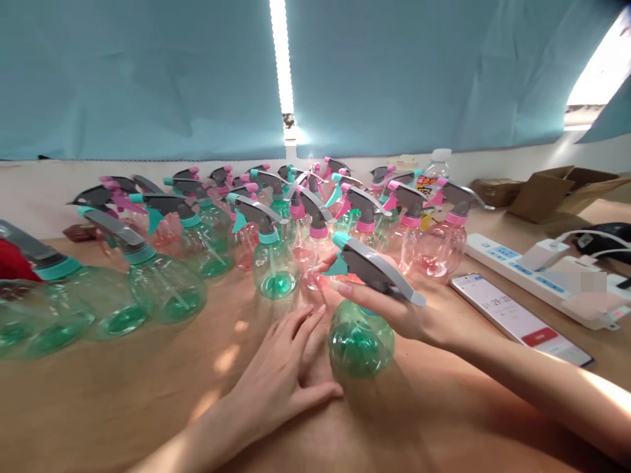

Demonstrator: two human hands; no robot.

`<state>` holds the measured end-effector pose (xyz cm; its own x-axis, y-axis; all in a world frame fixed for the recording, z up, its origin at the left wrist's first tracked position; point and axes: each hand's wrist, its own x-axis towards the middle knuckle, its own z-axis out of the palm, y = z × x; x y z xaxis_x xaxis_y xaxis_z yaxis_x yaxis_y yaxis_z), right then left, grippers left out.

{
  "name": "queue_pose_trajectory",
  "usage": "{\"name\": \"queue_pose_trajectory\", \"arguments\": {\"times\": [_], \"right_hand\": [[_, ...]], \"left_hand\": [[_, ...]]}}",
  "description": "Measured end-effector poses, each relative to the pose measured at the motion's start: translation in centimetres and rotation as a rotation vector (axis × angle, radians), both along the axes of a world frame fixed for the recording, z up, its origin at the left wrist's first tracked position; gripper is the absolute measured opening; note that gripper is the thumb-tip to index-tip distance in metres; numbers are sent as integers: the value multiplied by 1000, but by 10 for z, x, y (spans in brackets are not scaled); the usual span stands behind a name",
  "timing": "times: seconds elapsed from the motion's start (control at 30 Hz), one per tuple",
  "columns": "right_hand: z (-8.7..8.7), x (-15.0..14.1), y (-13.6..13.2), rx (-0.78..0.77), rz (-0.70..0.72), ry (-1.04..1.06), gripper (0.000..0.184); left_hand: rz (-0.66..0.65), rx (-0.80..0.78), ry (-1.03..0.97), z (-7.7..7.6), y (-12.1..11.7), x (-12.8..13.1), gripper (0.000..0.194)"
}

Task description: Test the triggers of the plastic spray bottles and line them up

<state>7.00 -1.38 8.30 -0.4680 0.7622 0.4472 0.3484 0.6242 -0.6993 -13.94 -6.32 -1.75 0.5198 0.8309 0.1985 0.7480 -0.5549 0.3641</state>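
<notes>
A round green spray bottle (362, 341) with a grey and turquoise trigger head stands in front of me, slightly tilted. My right hand (399, 312) is wrapped round its neck, just under the trigger head, with the fingers reaching past the turquoise trigger. The far fingers are partly hidden behind the head. My left hand (283, 368) lies low over the table to the left of that bottle, fingers stretched out and holding nothing. Just beyond my left fingertips stands another green spray bottle (276, 266) with a straw inside.
Several green and pink spray bottles crowd the back and left of the wooden table (148, 407). On the right are a phone (520, 318), a white power strip (522, 272) with plugged-in chargers, and an open cardboard box (557, 194). Blue sheeting (172, 79) hangs behind.
</notes>
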Motion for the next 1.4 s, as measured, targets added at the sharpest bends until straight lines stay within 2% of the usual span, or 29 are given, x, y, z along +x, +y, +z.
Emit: {"name": "queue_pose_trajectory", "arguments": {"times": [0.17, 0.37, 0.43, 0.53, 0.57, 0.7, 0.93, 1.17, 1.4], "right_hand": [[-3, -1, 3, -77, 73, 17, 21], [-12, -1, 7, -51, 117, 109, 32], [-16, 0, 9, -49, 146, 106, 28], [-22, 0, 13, -58, 181, 119, 6], [-23, 0, 15, -61, 184, 138, 5], [-28, -2, 20, -70, 169, 237, 9], [-25, -4, 17, -156, 135, 256, 19], [-26, -4, 18, -165, 115, 225, 12], [-24, -3, 16, -195, 106, 191, 14]], "left_hand": [[62, 21, 126, -6, -5, -16, 74], [73, 0, 147, -7, -4, -14, 71], [78, 3, 142, -7, -5, -14, 69], [84, 12, 144, -7, -7, -15, 68], [85, 15, 147, -8, -7, -15, 68], [82, 21, 150, -9, -7, -15, 68], [77, 24, 179, -9, -3, -14, 66], [70, 7, 207, -1, -3, -11, 64], [71, 7, 157, 3, -3, -9, 60]]}}
